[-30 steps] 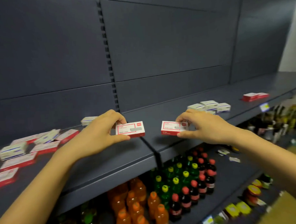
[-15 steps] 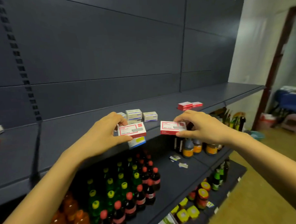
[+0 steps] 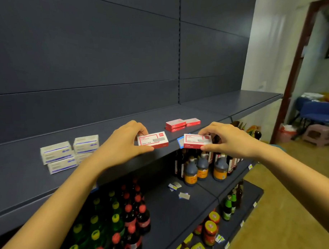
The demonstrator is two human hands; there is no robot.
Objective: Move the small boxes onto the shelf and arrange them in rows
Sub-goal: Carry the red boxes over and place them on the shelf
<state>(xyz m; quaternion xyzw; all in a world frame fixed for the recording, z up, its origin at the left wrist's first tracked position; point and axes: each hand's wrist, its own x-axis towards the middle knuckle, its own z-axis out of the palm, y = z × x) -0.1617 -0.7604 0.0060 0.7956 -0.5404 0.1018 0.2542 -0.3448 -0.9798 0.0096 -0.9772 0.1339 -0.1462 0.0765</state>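
The left hand (image 3: 121, 142) pinches a red and white small box (image 3: 153, 140) between thumb and fingers, and the right hand (image 3: 228, 139) pinches a second red and white box (image 3: 197, 140) the same way. Both boxes are up in the air, over the front edge of the dark blue shelf (image 3: 233, 103). This looks like the carrying step: the boxes are on their way to a spot. Three red boxes (image 3: 180, 123) already lie on the shelf at about 12 o'clock from the hands, so the next move is likely to set the two boxes down beside them, edges lined up, to make a row. White boxes with purple print (image 3: 67, 153) sit at 9 o'clock. The words on the boxes are too small to read. The left arm hides part of the white pile. Bottles (image 3: 202, 166) stand on the lower shelf at 6 o'clock
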